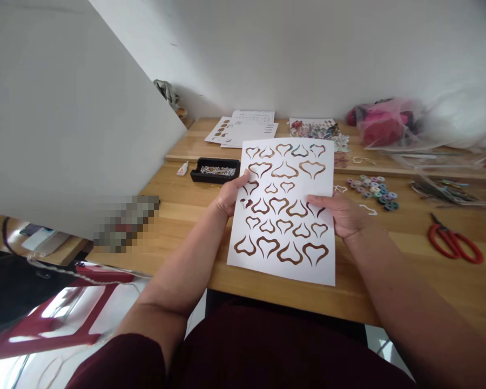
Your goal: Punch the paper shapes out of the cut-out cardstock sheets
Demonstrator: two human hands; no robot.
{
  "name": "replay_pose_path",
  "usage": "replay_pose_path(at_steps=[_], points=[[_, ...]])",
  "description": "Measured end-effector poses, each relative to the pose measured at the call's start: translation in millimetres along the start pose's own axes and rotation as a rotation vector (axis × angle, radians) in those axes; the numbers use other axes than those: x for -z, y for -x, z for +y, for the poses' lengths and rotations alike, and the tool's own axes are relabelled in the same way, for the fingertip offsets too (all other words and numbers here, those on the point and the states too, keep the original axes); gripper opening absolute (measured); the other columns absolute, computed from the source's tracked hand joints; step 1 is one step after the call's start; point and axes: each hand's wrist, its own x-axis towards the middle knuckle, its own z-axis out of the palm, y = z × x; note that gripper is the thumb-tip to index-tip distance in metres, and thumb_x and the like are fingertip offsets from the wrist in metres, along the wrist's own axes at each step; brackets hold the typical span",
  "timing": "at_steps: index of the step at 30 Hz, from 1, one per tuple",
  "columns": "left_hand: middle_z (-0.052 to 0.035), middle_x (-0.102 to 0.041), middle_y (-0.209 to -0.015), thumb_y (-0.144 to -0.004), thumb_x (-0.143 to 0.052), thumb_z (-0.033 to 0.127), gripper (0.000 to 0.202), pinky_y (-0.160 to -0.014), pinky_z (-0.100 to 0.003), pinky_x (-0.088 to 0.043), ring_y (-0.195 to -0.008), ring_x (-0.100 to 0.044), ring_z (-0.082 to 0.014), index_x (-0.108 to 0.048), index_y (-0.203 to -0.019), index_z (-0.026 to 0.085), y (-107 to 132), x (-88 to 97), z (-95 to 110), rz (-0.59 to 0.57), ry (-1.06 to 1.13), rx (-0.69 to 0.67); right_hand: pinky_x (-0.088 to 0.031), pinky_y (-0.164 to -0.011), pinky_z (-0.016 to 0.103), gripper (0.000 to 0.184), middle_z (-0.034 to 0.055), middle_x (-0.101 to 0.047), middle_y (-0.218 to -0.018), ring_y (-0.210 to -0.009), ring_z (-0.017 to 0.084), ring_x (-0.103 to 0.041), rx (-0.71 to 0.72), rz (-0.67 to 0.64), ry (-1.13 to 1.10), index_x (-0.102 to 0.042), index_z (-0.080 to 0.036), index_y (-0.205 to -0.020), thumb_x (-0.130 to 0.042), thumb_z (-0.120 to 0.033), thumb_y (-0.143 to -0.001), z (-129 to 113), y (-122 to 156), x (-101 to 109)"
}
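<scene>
Both my hands hold up a white sheet of paper (pixel 285 216) above the front of the wooden table. Rows of curved heart-like outlines are cut through it, and the wood colour shows in the gaps. My left hand (pixel 229 193) grips the left edge, thumb on the front face. At the right edge, my right hand (pixel 344 210) pinches the paper, its thumb also on the front. The other fingers of both hands are mostly hidden behind the sheet. Just left of the paper stands a black tray (pixel 195 175) with small beads in it.
Red-handled scissors (pixel 456 243) lie at the right, below several thread spools (pixel 375 189). A small white glue bottle (pixel 182 169) stands left of the tray. Papers (pixel 247 132) and a plastic bag with pink contents (pixel 384 127) sit at the back. A grey partition (pixel 65 119) borders the left.
</scene>
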Motion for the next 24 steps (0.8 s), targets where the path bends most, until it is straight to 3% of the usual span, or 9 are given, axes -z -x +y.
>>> replay_pose_path(at_steps=[11,19,24], points=[[-0.0189,-0.071,-0.117,-0.096,-0.051,0.041,0.049,-0.107,-0.058,-0.044,-0.118,-0.062,-0.039,-0.057,-0.13,0.006,-1.0,-2.1,-1.4,0.028,0.005,-0.049,-0.054,-0.096,0.06,0.042,0.0083,-0.075,-0.107,-0.112,0.038,-0.065,0.047,0.015,0.012,-0.07,-0.022,-0.107,-0.082,-0.018,-0.067,2.3,-2.8,2.1],[-0.0199,-0.072,-0.115,-0.097,-0.048,0.04,0.051,-0.107,-0.055,-0.045,-0.118,-0.062,-0.0383,-0.055,-0.132,0.004,-1.7,-3.4,0.7,0.042,0.01,-0.068,-0.053,-0.094,0.063,0.04,0.0096,-0.075,-0.107,-0.112,0.04,-0.065,-0.006,0.014,0.027,-0.07,-0.021,-0.106,-0.083,-0.022,-0.068,3.6,-6.1,3.4],[-0.02,-0.073,-0.111,-0.093,-0.055,0.037,0.046,-0.104,-0.055,-0.047,-0.113,-0.065,-0.0381,-0.06,-0.126,0.006,1.6,-4.9,8.9,0.061,-0.07,-0.12,-0.054,-0.094,0.059,0.034,0.0096,-0.076,-0.102,-0.103,0.036,-0.069,-0.037,0.033,0.027,-0.071,-0.019,-0.099,-0.084,-0.023,-0.068,3.0,-4.3,0.9]])
